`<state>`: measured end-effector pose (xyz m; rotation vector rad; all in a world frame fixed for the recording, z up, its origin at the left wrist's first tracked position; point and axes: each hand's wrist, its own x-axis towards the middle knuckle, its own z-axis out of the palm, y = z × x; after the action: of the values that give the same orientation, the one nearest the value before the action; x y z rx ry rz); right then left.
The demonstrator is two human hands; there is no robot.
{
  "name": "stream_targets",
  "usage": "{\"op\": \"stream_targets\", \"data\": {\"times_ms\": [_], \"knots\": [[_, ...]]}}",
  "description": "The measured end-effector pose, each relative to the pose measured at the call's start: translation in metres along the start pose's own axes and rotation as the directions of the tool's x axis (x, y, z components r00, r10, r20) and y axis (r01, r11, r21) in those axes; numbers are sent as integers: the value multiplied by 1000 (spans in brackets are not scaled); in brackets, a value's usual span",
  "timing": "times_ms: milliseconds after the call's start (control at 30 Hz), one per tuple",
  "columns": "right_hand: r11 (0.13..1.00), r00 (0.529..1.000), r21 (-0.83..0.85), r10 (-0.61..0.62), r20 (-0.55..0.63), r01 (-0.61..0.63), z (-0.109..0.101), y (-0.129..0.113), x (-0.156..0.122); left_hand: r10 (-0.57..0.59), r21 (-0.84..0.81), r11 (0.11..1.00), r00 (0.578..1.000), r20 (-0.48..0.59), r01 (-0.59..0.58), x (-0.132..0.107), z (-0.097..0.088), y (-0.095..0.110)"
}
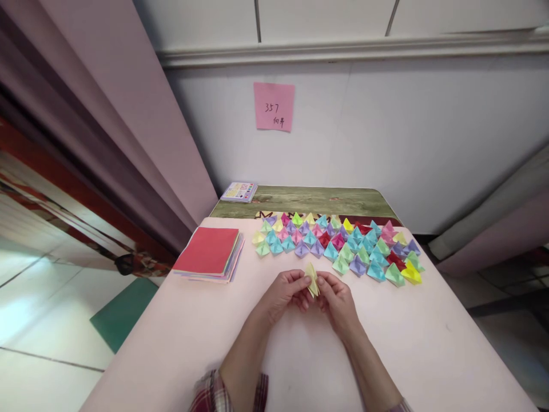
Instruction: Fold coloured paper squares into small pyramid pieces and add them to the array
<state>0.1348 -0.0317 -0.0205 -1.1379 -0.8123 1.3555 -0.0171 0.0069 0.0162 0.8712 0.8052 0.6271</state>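
A small piece of folded pale yellow paper (312, 279) stands between my two hands, just above the pale pink table (309, 372). My left hand (288, 290) pinches its left side between thumb and fingers. From the right, my right hand (337, 297) grips the other side the same way. The paper's lower part is partly hidden by my fingers. Beyond my hands lie rows of small folded paper boats (317, 248) in blue, green, purple, pink, red and yellow.
A stack of square coloured paper (208, 252), red on top, lies at the table's left. Behind, a booklet (239, 191) rests on a green wood-patterned surface (317, 200). A pink note (274, 107) is stuck on the white wall. A curtain (141, 114) hangs at the left.
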Motion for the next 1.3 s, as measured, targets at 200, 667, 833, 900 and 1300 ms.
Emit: {"op": "stream_targets", "data": {"times_ms": [200, 667, 833, 900, 1300], "knots": [[998, 996, 7, -60, -61, 60, -3, 0, 1, 60, 45, 997, 997, -53, -58, 3, -5, -2], [978, 969, -133, -184, -168, 162, 2, 4, 1, 100, -26, 994, 972, -211, -108, 14, 13, -19], [932, 948, -302, -263, -177, 202, -3, 8, 2, 63, -39, 997, 982, -180, -71, 11, 16, -16], [923, 948, -304, -286, -137, 235, -4, 8, 3, 74, -36, 996, 984, -163, -81, 10, 15, -15], [917, 943, -241, -332, -18, 318, -3, 2, -1, 8, -84, 996, 987, -163, -22, 9, 11, -8]]}}
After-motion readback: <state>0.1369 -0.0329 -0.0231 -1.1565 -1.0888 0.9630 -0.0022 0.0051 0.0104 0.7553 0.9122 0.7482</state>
